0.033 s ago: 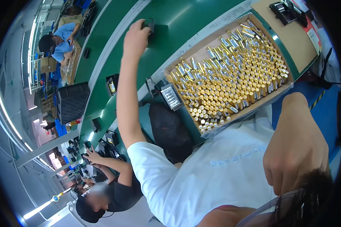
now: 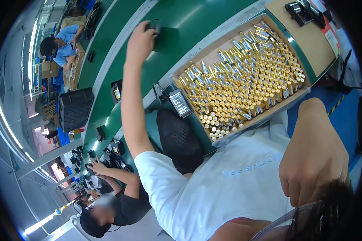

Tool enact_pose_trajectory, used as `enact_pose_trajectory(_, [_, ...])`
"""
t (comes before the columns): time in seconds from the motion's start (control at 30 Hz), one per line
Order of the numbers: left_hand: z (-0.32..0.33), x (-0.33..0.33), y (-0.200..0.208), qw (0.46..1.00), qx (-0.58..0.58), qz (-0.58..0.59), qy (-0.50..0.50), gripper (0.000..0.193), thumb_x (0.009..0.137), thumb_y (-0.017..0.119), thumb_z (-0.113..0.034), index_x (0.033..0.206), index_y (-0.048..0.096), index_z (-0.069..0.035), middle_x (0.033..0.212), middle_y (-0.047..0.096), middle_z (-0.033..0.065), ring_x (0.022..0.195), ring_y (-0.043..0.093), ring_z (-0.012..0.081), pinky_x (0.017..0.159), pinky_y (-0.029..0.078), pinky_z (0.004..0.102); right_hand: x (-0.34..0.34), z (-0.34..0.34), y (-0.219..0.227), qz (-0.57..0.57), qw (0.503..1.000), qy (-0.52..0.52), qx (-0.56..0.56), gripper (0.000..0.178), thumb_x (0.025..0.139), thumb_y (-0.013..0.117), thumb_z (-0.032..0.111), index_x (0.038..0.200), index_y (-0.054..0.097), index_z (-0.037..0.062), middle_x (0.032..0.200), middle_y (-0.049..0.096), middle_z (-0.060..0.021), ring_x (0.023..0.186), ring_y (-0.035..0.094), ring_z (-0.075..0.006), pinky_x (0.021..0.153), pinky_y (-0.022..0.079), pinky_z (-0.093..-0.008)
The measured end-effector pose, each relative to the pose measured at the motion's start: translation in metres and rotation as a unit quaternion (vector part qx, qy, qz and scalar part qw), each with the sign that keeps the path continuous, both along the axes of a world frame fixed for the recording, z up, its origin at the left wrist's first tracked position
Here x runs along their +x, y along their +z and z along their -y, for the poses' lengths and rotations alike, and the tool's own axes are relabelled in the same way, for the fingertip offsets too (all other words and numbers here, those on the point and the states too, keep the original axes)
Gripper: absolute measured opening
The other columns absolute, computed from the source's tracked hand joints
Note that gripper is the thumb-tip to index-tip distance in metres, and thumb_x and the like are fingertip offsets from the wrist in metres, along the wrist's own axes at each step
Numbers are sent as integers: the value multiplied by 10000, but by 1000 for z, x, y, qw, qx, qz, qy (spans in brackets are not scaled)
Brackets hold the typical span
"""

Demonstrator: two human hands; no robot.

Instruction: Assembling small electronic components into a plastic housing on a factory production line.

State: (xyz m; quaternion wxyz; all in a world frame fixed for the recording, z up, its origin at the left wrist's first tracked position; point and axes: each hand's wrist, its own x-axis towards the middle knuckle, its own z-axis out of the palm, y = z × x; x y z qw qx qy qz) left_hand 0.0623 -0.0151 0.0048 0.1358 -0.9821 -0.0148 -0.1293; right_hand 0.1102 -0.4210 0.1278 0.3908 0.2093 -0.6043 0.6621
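Note:
My left arm reaches far over the green work surface. My left hand (image 2: 140,43) is closed with its fingertips on a small black device (image 2: 157,27), largely hidden by them. Close by at the lower right, my bent right arm brings my right hand (image 2: 309,172) in front of my white shirt. Its fingers are curled and pressed together; whatever they may hold is hidden. Between my arms, a shallow cardboard box (image 2: 239,129) is packed with gold-coloured batteries (image 2: 245,80), many upright and others leaning at the far side.
A black device with a lit silver compartment (image 2: 180,103) lies beside the box. Further left are another black device (image 2: 116,91) and a quilted black case (image 2: 76,109). A black mesh-covered object (image 2: 179,138) is beside my shirt. Co-workers sit along the line; cardboard (image 2: 299,38) lies at right.
My left hand and the black device at its fingertips sit very slightly further left in the picture; the whole view has shifted a little too. My right hand keeps its pose.

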Motion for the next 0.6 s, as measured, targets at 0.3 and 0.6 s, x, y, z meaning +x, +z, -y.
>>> enact_pose_trajectory(0.3, [-60,-34,-19,711,-677,121,145,280,921,615,-87,1181,633,18,1161,632,110,1064,583,194,897,497,360,-4,7,9,38,998,-25,43,283,793,622,239,892,632,-26,704,618,-158,566,566,-332,538,471,-452])
enact_pose_trajectory(0.6, [-78,-58,-60,585,-798,95,106,344,994,558,-227,1255,587,-5,1032,644,64,888,595,171,837,461,288,23,9,10,-37,982,-164,87,290,983,391,61,1144,555,-116,739,562,-193,516,473,-260,500,391,-350])
